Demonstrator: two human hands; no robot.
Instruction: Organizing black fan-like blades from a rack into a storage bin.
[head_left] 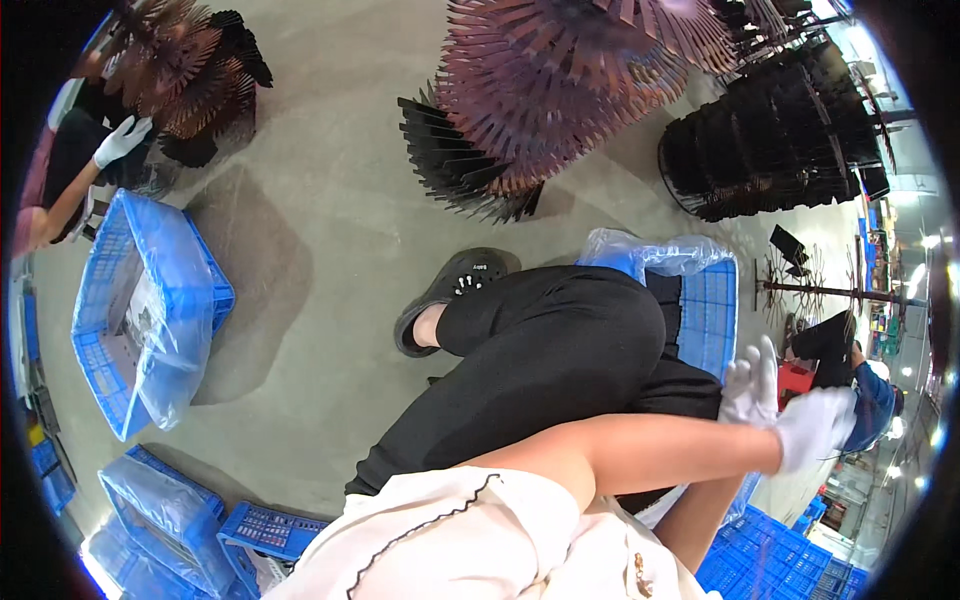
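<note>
Both my hands wear white gloves and are off to the right, past my bent knees. My left arm reaches across my body, over the right forearm, and my left hand [816, 430] is smeared by motion, so its fingers are hard to read. Just beside it my right hand [750, 385] has its fingers stretched upward and apart, with nothing seen in it. Nearest to the hands is a blue crate [708, 312] lined with clear plastic [655, 250]. Dark flat pieces [664, 298] show inside the crate, partly hidden by my leg.
Ahead stands a rack fanned with brown and black slats [560, 90], with a dark cylindrical stack [770, 140] to its right. A plastic-lined blue crate [88, 350] is at left, near a co-worker's gloved hand [123, 141]. Another person [874, 405] is far right; blue crates [755, 555] sit below.
</note>
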